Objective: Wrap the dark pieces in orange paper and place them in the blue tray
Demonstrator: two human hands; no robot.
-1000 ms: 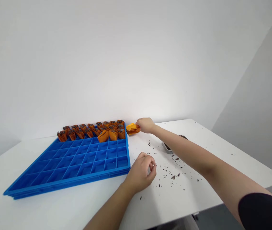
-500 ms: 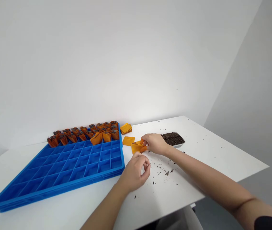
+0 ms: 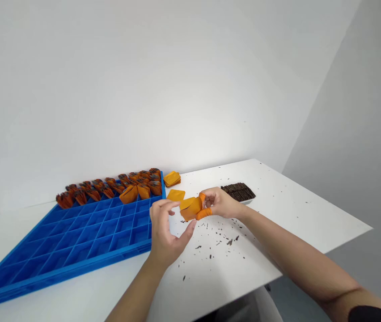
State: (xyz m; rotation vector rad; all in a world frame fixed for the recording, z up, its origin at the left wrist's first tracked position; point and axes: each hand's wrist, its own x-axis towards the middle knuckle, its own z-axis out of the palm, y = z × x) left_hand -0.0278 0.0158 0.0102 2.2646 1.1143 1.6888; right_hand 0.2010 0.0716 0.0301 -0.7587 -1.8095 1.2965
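My right hand (image 3: 222,203), with orange covers on its thumb and a finger, pinches a small orange envelope (image 3: 190,209) by its right side. The envelope is lifted off the table and looks partly opened. At its left, my left hand (image 3: 167,228) holds nothing, thumb and fingers spread apart around the envelope's left end; whether a fingertip touches it I cannot tell. Behind the envelope lies another flat orange envelope (image 3: 176,195) on the table. A white tray of dark brown strips (image 3: 239,192) sits just beyond my right hand.
To the left stands a blue compartment tray (image 3: 76,237), its far rows packed with filled orange envelopes (image 3: 93,193). A stack of flat orange envelopes (image 3: 172,179) lies by its far right corner. Dark crumbs (image 3: 230,242) are scattered on the white table (image 3: 311,214).
My left hand has moved left and opened from curled fingers. My right hand has raised the envelope a little and turned it, and its covered thumb now shows. The view has shifted slightly.
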